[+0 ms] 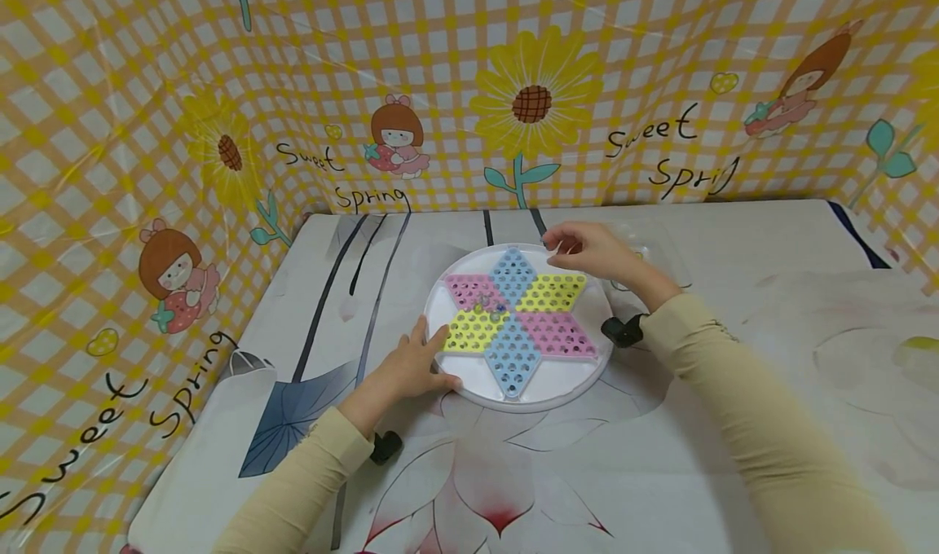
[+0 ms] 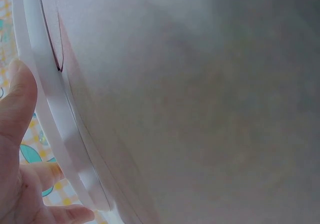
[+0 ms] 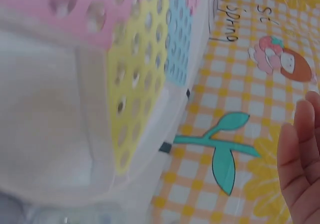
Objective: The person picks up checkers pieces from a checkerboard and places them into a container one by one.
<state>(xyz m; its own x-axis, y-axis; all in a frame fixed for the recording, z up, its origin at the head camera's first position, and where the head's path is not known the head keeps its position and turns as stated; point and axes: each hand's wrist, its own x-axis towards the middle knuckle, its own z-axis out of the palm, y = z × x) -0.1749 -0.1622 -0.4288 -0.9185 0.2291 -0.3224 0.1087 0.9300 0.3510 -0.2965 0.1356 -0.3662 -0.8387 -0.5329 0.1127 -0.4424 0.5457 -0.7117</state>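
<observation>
A round white Chinese checkers board point(image 1: 561, 379) lies on the table, its star of holes coloured pink, yellow and blue. Several small clear marbles point(image 1: 480, 304) cluster on the star's left side, by the pink and yellow points. My left hand point(image 1: 411, 367) rests at the board's left rim with fingers and thumb spread; the left wrist view has the thumb point(image 2: 20, 97) against the white rim. Over the far right edge of the board hovers my right hand point(image 1: 587, 248), its fingers loosely bent. In the right wrist view those fingers point(image 3: 302, 154) are apart from the board, with nothing visible in them.
A clear plastic container point(image 1: 656, 244) stands behind the right hand, to the right of the board. The table point(image 1: 763, 244) has a cover printed with flowers and dark lines. Yellow checked cloth point(image 1: 440, 32) hangs along the back and sides.
</observation>
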